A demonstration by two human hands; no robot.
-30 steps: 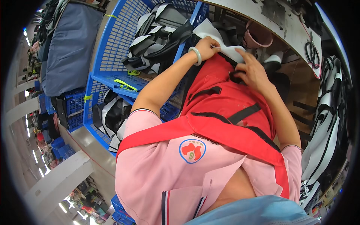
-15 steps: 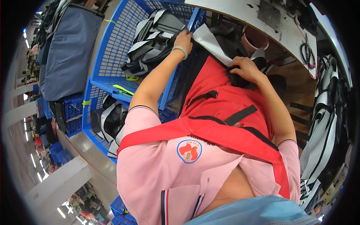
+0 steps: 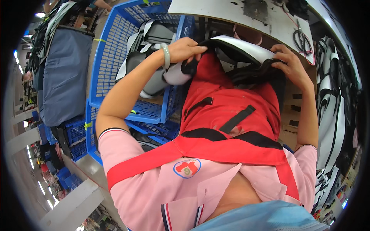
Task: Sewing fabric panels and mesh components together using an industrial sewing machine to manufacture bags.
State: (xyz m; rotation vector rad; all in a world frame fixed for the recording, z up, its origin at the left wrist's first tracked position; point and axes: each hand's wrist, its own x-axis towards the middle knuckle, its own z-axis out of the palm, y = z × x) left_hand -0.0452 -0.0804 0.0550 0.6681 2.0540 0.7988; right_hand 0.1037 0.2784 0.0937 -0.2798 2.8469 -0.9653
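My left hand (image 3: 184,51), a pale bangle (image 3: 165,56) on its wrist, pinches one end of a white-and-black fabric piece (image 3: 246,48) above my lap. At the other end, my right hand (image 3: 290,65) is closed on the piece's black edge, and the span between them bows upward. Black material (image 3: 254,73) bunches beneath it over my red apron (image 3: 227,100). Below my left hand hangs a blurred grey-and-white part (image 3: 178,75); whether it joins the held piece I cannot tell. More grey, white and black pieces (image 3: 158,32) lie in the blue crate (image 3: 103,63) at my left.
A white worktable (image 3: 219,8) stands ahead, with black-handled scissors (image 3: 302,39) near its right corner. Under its edge is a pink bin (image 3: 248,36). Long white-and-black strips (image 3: 331,115) hang at the right. Left of the crate stands a stack under a grey-blue cover (image 3: 65,73).
My left hand has come out of the crate toward my lap, bringing fabric with it. My right hand has risen and moved right. The white-and-black piece is now spread between both hands.
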